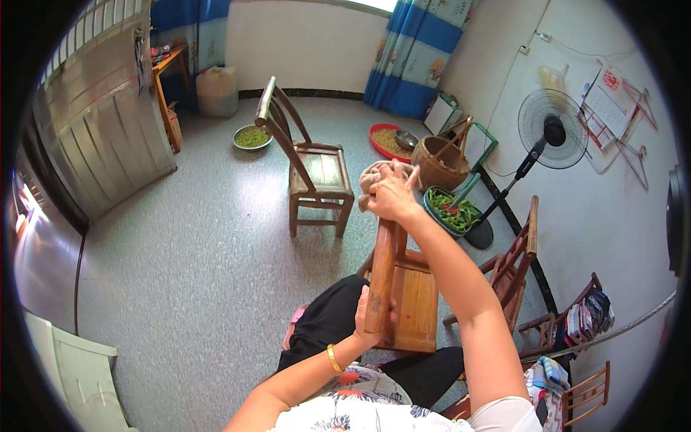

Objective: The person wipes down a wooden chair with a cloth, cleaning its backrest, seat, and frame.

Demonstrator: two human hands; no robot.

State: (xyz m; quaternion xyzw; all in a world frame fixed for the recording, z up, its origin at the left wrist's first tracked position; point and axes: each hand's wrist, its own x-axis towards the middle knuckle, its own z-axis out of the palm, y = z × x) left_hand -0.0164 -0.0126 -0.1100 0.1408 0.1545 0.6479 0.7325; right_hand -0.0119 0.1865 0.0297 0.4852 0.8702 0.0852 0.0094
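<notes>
A wooden chair [413,302] stands between my knees, its backrest's top rail [381,275] towards me. My left hand [372,318] grips the near end of that rail, the thumb on one side and fingers on the other. At the rail's far end, my right hand [393,191] presses a crumpled beige cloth [371,175], fingers spread over it. Part of the cloth is hidden under the fingers. A second, darker wooden chair [318,167] stands on the floor ahead, apart from both hands.
Right of the chair are a basket of green vegetables [451,210], a wooden bucket [437,167], a red tray of grain [386,141] and a standing fan [553,129]. More wooden chairs [510,275] line the right wall. A metal bowl [252,138] lies farther off; a metal door [108,124] stands left.
</notes>
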